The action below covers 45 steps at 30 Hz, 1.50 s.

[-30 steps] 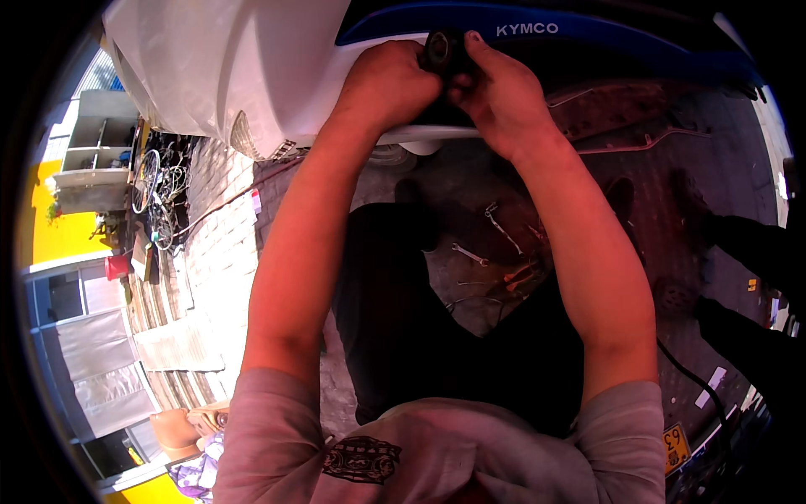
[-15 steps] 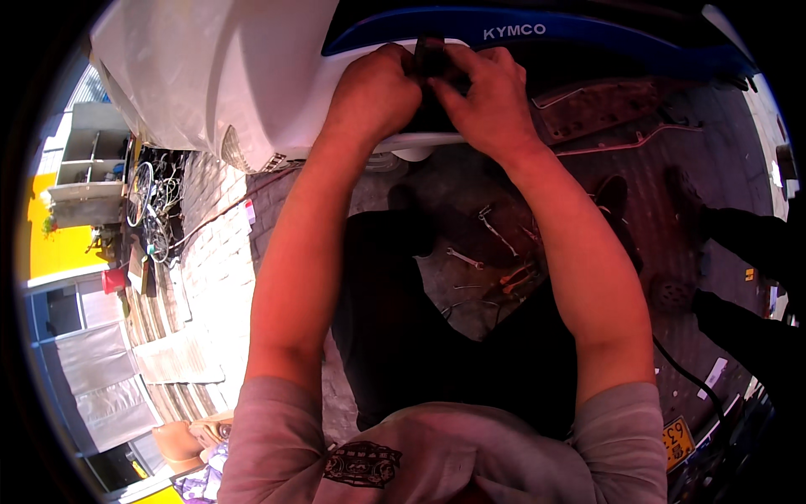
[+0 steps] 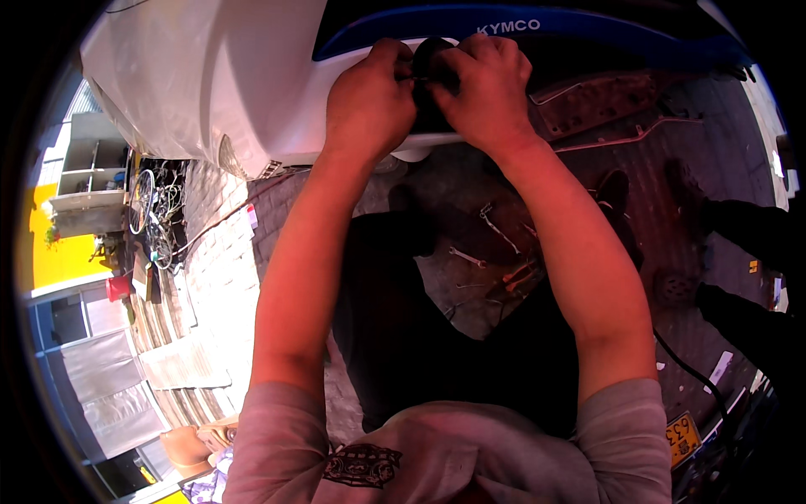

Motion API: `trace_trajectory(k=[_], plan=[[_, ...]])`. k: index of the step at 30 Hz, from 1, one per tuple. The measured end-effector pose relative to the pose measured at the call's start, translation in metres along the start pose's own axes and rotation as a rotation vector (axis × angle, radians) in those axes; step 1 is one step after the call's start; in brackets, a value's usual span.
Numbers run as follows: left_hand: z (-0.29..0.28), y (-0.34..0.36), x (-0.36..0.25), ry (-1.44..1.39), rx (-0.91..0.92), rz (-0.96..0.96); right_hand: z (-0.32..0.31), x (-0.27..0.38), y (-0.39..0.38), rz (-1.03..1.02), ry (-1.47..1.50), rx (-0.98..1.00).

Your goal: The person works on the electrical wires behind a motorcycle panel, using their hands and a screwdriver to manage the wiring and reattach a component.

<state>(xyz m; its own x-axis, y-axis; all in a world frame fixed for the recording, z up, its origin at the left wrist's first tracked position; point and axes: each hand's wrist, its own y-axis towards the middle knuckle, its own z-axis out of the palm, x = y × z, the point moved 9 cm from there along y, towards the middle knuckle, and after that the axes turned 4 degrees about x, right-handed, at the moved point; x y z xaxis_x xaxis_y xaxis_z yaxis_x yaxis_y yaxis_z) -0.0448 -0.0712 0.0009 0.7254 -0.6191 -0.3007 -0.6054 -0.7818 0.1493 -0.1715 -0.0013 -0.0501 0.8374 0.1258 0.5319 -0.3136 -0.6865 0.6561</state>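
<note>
1. We see the white body panel (image 3: 210, 76) as smooth, glossy plastic, sunlight washing over it.
2. Above it, the blue trim strip (image 3: 470, 21) looks like glossy, polished plastic too.
3. Between our left hand (image 3: 369, 105) and right hand (image 3: 487, 97), the small black part (image 3: 426, 55) reads as dull, matt, maybe rubber or plastic; we cannot tell which.
4. Down on the ground, the spanners (image 3: 466, 256) gleam as bare metal.
5. The paving (image 3: 218, 277) is rough brick, matt and dusty.
6. Our grey shirt (image 3: 437, 458) is soft, matt cloth.
</note>
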Motion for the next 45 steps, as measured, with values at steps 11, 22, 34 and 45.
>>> trace_trajectory(k=[11, 22, 34, 45], plan=[[-0.007, 0.003, -0.002, 0.115, -0.127, 0.011, 0.009, -0.010, 0.002, 0.136, 0.217, 0.083], [-0.003, 0.008, -0.002, 0.136, -0.024, -0.099, 0.026, -0.017, -0.021, 0.501, 0.633, 0.297], [0.006, 0.002, -0.010, 0.040, 0.115, 0.055, 0.029, -0.029, -0.019, 0.569, 1.121, 0.180], [-0.003, -0.004, -0.013, -0.052, 0.096, 0.106, 0.037, -0.033, -0.015, 0.777, 1.209, 0.202]])
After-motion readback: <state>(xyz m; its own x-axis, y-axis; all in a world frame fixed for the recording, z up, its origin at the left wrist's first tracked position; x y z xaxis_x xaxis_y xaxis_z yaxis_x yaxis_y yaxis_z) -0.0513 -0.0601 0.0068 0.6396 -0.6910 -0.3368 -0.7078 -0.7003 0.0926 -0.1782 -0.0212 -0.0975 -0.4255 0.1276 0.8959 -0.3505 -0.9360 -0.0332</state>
